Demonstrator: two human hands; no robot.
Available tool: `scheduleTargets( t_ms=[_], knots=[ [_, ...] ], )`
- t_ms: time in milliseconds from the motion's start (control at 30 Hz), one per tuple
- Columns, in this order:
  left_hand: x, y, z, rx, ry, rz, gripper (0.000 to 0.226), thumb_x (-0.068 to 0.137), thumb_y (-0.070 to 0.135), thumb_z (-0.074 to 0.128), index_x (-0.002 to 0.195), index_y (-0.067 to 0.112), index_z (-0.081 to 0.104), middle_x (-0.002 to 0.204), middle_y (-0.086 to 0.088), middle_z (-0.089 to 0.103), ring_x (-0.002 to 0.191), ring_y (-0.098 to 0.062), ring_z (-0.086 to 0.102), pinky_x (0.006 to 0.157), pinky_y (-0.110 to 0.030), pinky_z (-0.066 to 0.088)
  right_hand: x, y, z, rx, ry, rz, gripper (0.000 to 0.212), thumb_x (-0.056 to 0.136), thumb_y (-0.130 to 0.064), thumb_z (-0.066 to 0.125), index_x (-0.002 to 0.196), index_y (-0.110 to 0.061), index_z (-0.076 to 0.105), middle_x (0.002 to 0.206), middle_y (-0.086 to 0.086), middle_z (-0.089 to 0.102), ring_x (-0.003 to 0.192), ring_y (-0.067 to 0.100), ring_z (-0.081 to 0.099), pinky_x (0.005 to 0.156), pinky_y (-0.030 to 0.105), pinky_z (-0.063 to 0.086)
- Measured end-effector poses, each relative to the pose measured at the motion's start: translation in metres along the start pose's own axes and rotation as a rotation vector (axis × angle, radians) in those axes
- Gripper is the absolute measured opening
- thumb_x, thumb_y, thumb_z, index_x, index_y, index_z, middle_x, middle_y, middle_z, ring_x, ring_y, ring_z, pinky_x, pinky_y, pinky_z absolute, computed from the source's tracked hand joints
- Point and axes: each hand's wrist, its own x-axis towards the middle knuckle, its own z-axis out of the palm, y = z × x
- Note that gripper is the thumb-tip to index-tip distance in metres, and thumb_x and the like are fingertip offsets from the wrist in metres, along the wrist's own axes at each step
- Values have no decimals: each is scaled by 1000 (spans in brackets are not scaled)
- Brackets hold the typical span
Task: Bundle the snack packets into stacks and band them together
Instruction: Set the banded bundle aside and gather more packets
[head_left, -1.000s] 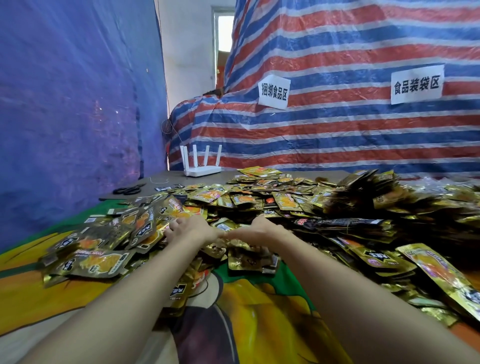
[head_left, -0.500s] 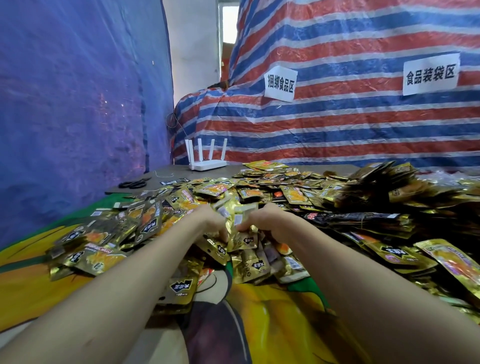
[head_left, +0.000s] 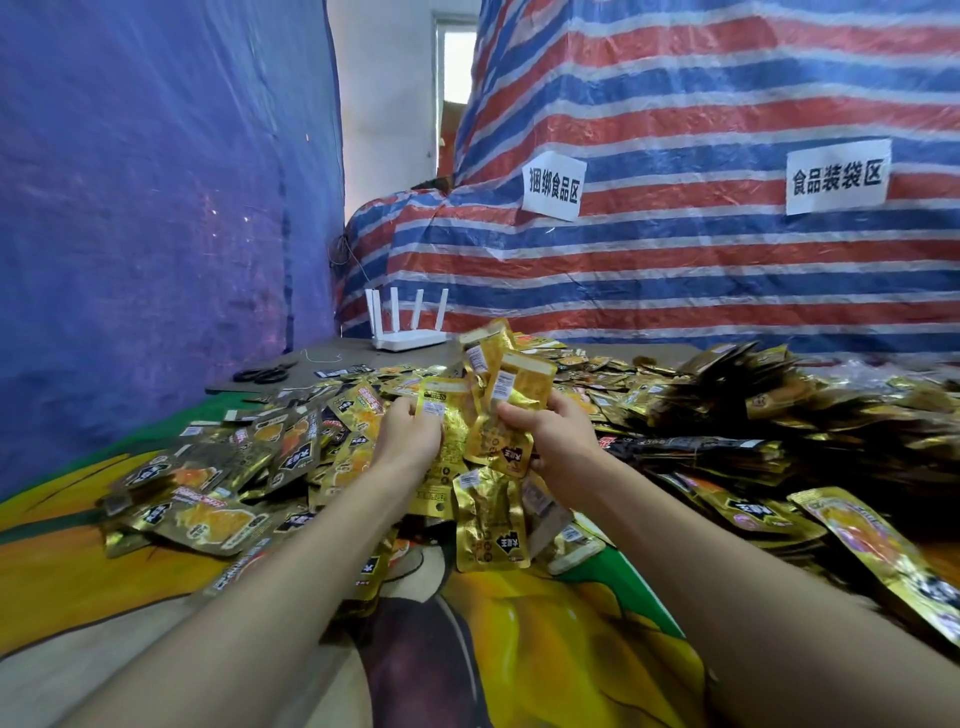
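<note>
A wide heap of gold and black foil snack packets (head_left: 218, 483) covers the table. Between my hands, lifted above the heap, is a loose bunch of gold packets (head_left: 493, 395), fanned and uneven. My left hand (head_left: 408, 436) grips the bunch's left side with curled fingers. My right hand (head_left: 558, 441) grips the right side, thumb on top of a packet. One gold packet (head_left: 491, 519) hangs or lies just below the bunch. Banded stacks of packets (head_left: 727, 395) lie at the right.
A white router with several antennas (head_left: 410, 332) and black scissors (head_left: 265, 373) sit at the table's far left. A blue tarp wall stands at the left, a striped tarp with two paper signs behind. A colourful printed cloth (head_left: 519, 649) covers the near table.
Both hands have lifted a bunch of packets up out of the heap, from flat on the pile to raised and fanned between them. The camera has tilted up.
</note>
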Motion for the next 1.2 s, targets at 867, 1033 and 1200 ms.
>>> scheduleTargets(
  t_ms=[867,1033,1200],
  knots=[
    [-46,38,16,-560,-109,97,22,84,-2,64,95,17,64,89,-4,72,83,-21,67,67,-34,53,-51,-15,-32,421,-50,-63,35,96,-2,59,130,5,59,116,25,70,103,38,70,82,55,59],
    [-53,8,28,-617,-251,-60,30,85,-4,65,110,13,64,102,-13,73,93,-30,70,75,-42,56,-56,-4,-52,277,-230,-1,47,79,-5,71,125,0,64,108,20,72,92,35,73,65,48,60],
    [-56,1,27,-373,-203,122,30,82,-12,64,93,15,68,85,-6,75,87,-28,71,66,-36,57,-56,3,-66,-153,-274,-77,33,79,6,77,108,-9,71,101,13,77,88,31,75,81,50,60]
  ],
)
